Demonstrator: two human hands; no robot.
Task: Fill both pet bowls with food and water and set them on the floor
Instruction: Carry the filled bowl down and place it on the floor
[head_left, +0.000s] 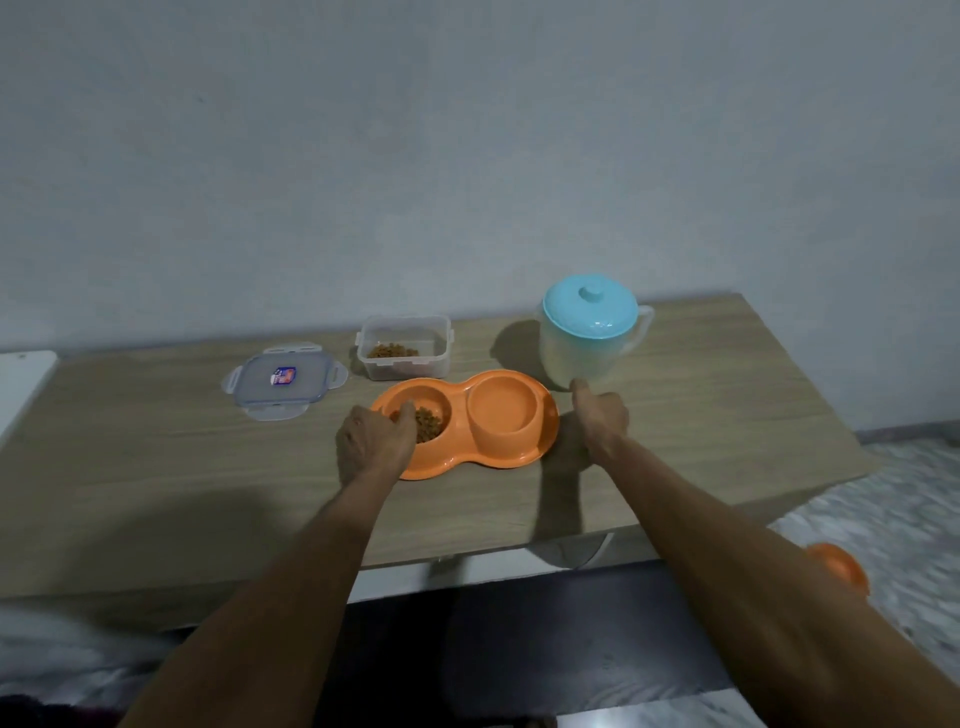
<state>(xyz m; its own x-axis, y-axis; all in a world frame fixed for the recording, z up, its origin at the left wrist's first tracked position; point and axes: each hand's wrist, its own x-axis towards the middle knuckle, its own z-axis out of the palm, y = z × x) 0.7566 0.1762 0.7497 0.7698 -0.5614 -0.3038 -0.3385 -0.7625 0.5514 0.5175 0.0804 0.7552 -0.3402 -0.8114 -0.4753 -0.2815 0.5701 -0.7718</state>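
An orange double pet bowl (540, 447) sits on the wooden table (156, 467). Its left bowl holds brown kibble (430, 420); its right bowl (501, 410) looks dry. My left hand (374, 441) rests on the left rim, fingers curled over the edge at the kibble. My right hand (600, 415) is beside the right end of the bowl, thumb up toward the pitcher, touching neither as far as I can tell. A translucent water pitcher (576, 353) with a blue lid (590, 306) stands behind it. A clear food container (402, 347) with some kibble stands open at the back.
The container's clear lid (283, 384) lies flat on the table to the left. A second orange object (839, 566) shows on the patterned floor at the right, past the table's front edge. A white surface (21, 384) adjoins the table's left end.
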